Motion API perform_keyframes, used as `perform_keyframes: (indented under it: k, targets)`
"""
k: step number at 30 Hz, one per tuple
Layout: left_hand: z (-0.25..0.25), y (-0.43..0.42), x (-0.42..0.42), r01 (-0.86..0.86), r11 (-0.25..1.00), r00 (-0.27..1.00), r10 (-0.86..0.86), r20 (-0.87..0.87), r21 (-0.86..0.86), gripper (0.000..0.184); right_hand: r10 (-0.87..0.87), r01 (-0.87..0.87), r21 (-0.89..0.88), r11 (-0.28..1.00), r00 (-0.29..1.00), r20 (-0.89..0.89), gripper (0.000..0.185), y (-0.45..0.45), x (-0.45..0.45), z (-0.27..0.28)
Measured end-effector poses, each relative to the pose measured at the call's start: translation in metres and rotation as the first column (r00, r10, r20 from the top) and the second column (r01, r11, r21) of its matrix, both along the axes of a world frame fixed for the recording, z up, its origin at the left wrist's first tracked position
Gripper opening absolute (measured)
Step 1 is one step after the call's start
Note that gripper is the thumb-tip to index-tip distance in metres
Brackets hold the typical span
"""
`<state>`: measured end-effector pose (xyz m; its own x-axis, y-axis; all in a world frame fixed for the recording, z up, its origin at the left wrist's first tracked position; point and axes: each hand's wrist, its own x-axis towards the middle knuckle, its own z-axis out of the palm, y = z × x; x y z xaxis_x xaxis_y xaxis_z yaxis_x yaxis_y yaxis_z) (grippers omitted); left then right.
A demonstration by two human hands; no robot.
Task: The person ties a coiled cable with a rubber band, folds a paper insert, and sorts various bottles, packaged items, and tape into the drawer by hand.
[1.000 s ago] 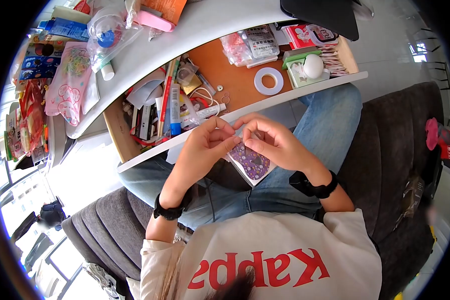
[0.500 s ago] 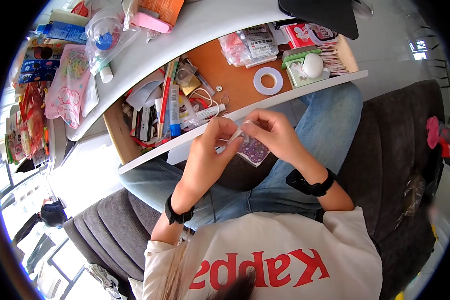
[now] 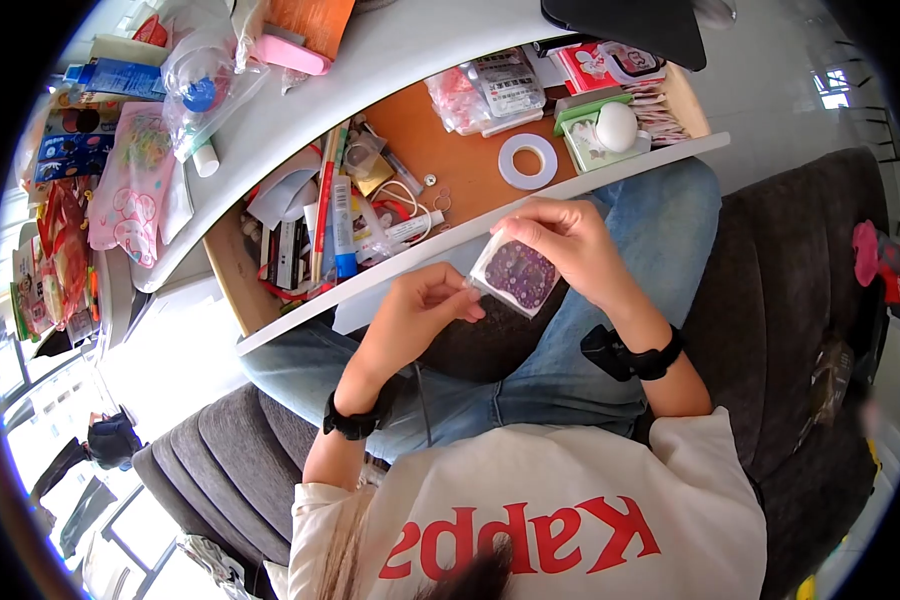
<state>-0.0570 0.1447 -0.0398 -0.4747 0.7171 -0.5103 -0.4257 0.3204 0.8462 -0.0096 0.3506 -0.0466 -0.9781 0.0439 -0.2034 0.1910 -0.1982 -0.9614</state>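
A small square clear packet with a white border and purple patterned contents is held up above my lap, in front of the drawer. My right hand pinches its upper edge between thumb and fingers. At the packet's left corner, my left hand has its fingers closed, thumb and fingertips against the clear edge. What the left fingertips grip exactly is partly hidden. Black bands circle both wrists.
The open drawer holds a tape roll, a white egg-shaped thing on a green box, a blue tube, pencils and plastic packs. Bags and packets crowd the desk at left. A dark sofa surrounds my legs.
The packet has turned its patterned face up and shows more fully. My hands have moved apart, the left one lower and leftward, the right one still pinching the packet.
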Motion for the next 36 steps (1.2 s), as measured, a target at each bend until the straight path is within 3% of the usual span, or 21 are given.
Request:
perform_keyframes:
  k: [2, 5, 8, 12, 15, 16, 18, 19, 24, 28, 32, 36]
  targets:
    - [0.0, -0.002, -0.001, 0.041, 0.999, 0.999, -0.04, 0.01, -0.031, 0.024, -0.008, 0.008, 0.04, 0.999, 1.0, -0.007, 0.017, 0.002, -0.002, 0.004]
    - [0.01, 0.001, -0.001, 0.066, 0.998, 0.99, -0.068, -0.122, -0.019, 0.029, 0.027, -0.026, 0.063, 0.998, 1.0, -0.001, 0.016, 0.002, -0.002, 0.005]
    - [0.022, 0.003, -0.002, 0.242, 0.97, 0.968, -0.239, -0.077, 0.033, 0.032, 0.054, -0.054, 0.059, 0.997, 0.998, -0.011, 0.014, -0.004, -0.002, 0.002]
    - [0.005, 0.012, 0.003, 0.102, 0.992, 0.989, -0.11, -0.1, -0.078, 0.026, 0.124, -0.124, 0.016, 0.992, 0.992, 0.005, 0.014, -0.007, -0.001, 0.006]
    - [0.011, 0.015, 0.008, 0.055, 0.99, 0.966, -0.086, -0.243, -0.13, 0.024, 0.205, -0.204, 0.042, 0.978, 0.977, -0.048, 0.009, 0.004, 0.0, 0.007]
    - [0.015, 0.017, 0.009, 0.068, 0.987, 0.861, -0.133, -0.491, -0.149, 0.023, 0.223, -0.211, 0.099, 0.972, 0.966, -0.133, 0.008, 0.007, 0.001, 0.008]
    - [0.024, 0.017, 0.009, 0.066, 0.978, 0.47, -0.207, -0.858, -0.2, 0.022, 0.273, -0.216, 0.209, 0.954, 0.914, -0.301, 0.008, 0.013, 0.004, 0.012]
    - [0.027, 0.016, 0.009, 0.055, 0.984, 0.395, -0.177, -0.901, -0.17, 0.024, 0.315, -0.215, 0.294, 0.931, 0.88, -0.356, 0.015, 0.017, 0.006, 0.016]
    - [0.038, 0.01, 0.015, 0.095, 0.995, 0.088, -0.031, -0.996, -0.023, 0.042, 0.312, -0.255, 0.209, 0.944, 0.898, -0.309, 0.017, 0.024, 0.02, 0.021]
    - [0.032, 0.006, 0.019, 0.085, 0.976, 0.043, 0.195, -0.98, 0.198, 0.036, 0.242, -0.213, 0.116, 0.97, 0.894, -0.378, 0.015, 0.018, 0.026, 0.027]
    - [0.03, 0.004, 0.024, -0.016, 0.966, 0.08, 0.257, -0.963, 0.257, 0.036, 0.207, -0.177, 0.106, 0.978, 0.843, -0.497, 0.015, 0.016, 0.022, 0.032]
    - [0.024, 0.008, 0.017, -0.061, 0.967, 0.061, 0.253, -0.966, 0.249, 0.044, 0.224, -0.215, 0.076, 0.974, 0.843, -0.488, 0.014, 0.014, 0.027, 0.036]
